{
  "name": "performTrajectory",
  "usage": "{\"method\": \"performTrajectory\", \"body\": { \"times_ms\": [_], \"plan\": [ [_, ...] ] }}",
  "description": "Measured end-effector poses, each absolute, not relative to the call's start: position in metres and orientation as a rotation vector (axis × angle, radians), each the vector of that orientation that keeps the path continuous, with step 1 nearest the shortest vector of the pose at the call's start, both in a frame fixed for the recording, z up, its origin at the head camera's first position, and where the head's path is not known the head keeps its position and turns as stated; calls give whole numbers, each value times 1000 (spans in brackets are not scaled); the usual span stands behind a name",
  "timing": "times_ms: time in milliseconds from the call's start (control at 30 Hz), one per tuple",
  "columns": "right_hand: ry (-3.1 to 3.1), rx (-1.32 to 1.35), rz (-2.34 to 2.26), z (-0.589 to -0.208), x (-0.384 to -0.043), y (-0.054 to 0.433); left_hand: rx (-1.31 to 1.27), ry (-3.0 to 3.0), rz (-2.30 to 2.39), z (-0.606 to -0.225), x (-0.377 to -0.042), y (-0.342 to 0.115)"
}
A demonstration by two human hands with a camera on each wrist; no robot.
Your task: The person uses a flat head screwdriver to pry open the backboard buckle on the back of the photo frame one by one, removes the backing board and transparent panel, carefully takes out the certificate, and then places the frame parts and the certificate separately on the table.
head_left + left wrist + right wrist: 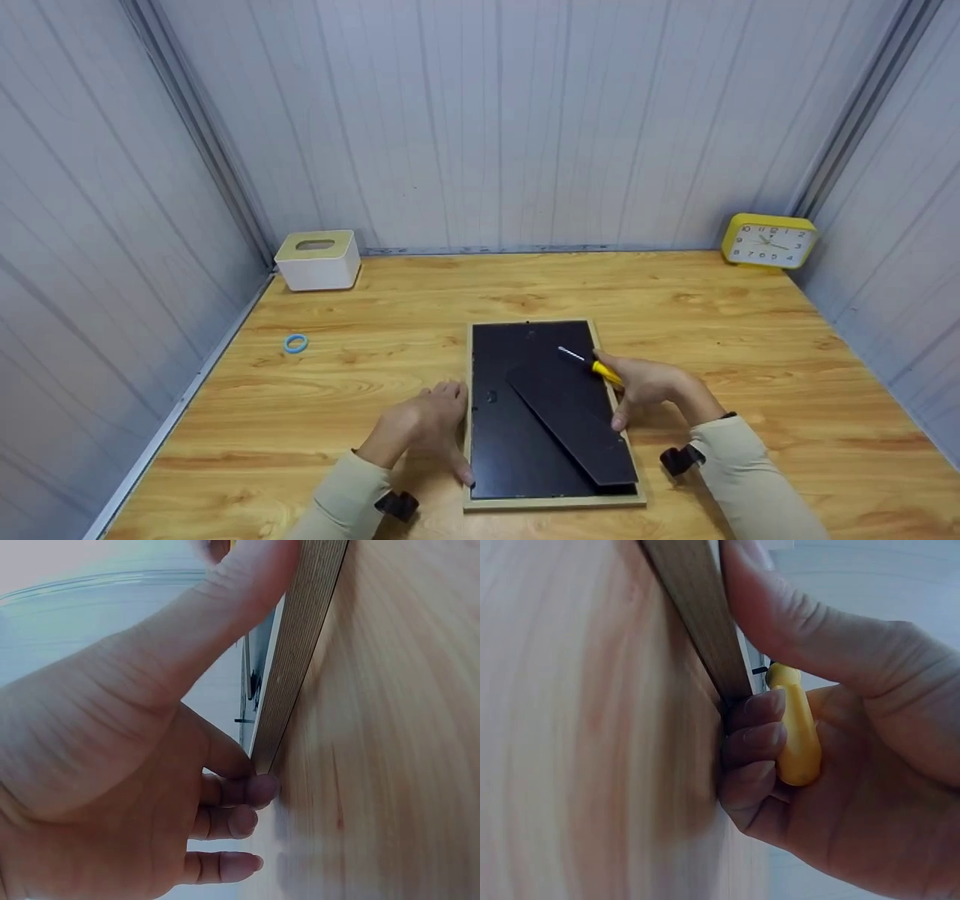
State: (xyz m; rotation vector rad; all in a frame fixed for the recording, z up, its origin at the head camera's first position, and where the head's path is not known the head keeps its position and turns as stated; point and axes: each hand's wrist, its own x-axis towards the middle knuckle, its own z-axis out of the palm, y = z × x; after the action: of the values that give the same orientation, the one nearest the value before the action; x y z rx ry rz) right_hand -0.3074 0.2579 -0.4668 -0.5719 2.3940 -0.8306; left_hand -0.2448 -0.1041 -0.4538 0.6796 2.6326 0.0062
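One frame (555,505), back side up, and a screwdriver (606,373) ready at its edge

The frame lies flat on the desk (360,315), lower middle in the head view. Its back board (495,442) is in place, and the leg (574,431) lies slantwise over the right half. The left hand (429,424) is spread along the left edge: thumb over the lower left corner, other fingers loosely bent at the side, with no tight grip that I can see. The right hand (651,385) is more closed: its fingers curl around the yellow handle of the screwdriver, while the thumb touches the right edge of the frame.

I judge that the step in hand is steadying the frame, with the tool in readiness for its back. In the left wrist view a small dark tab (244,720) stands up from it, so probably such tabs are being worked. The next move calls for a firm left hand, and for the right hand to bring the metal tip (561,349) to a tab without scratching the board.
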Motion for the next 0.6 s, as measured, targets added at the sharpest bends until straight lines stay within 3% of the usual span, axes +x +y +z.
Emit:
{"method": "performTrajectory", "body": {
  "times_ms": [600],
  "plan": [
    [2396,-543,-816,-465,-309,262,628,2598,189,-459,-254,-113]
  ]
}}
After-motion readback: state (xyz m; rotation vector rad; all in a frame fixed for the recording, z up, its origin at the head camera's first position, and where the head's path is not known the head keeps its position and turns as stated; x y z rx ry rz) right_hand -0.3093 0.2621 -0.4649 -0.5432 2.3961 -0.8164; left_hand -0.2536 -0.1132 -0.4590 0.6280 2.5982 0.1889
